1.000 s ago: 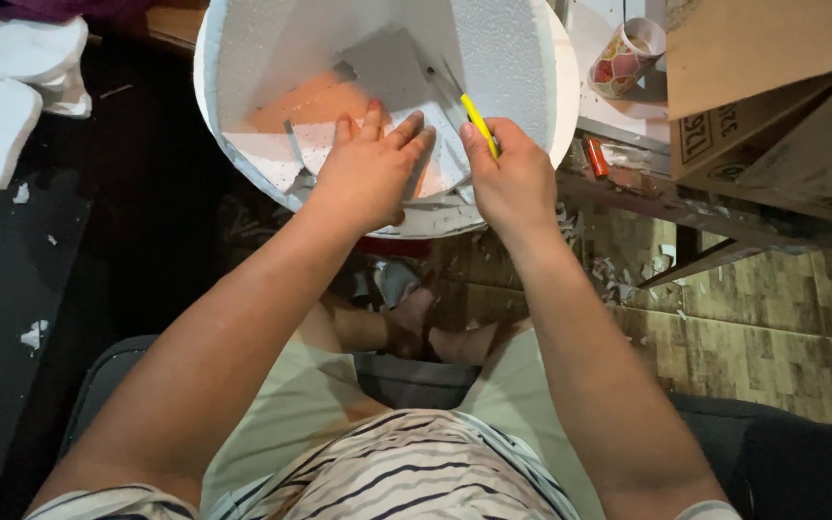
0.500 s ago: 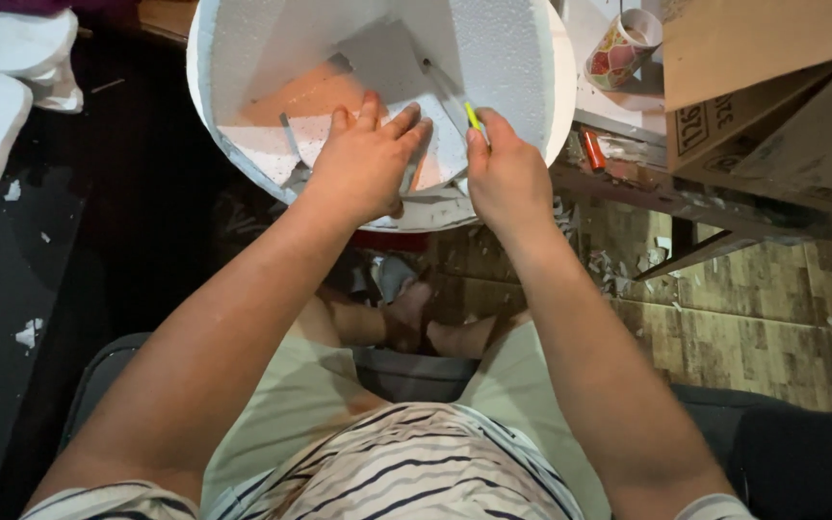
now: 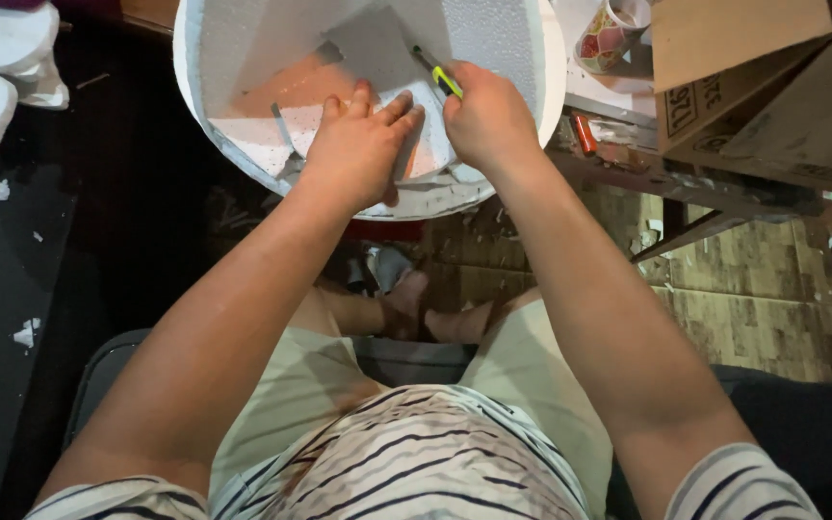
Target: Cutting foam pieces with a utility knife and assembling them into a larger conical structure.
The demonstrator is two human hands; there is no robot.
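Foam [image 3: 493, 39] | our right hand [image 3: 488, 120] grips knife [image 3: 438, 73], left hand [image 3: 358, 154] flat alongside | slip could cut fingers [image 3: 406, 111]

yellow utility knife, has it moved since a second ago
Yes: the yellow utility knife in the right hand has slid left towards the left hand pressing the round white foam board.

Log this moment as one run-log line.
left hand: flat on round foam piece | right hand: gripping yellow utility knife, blade on foam
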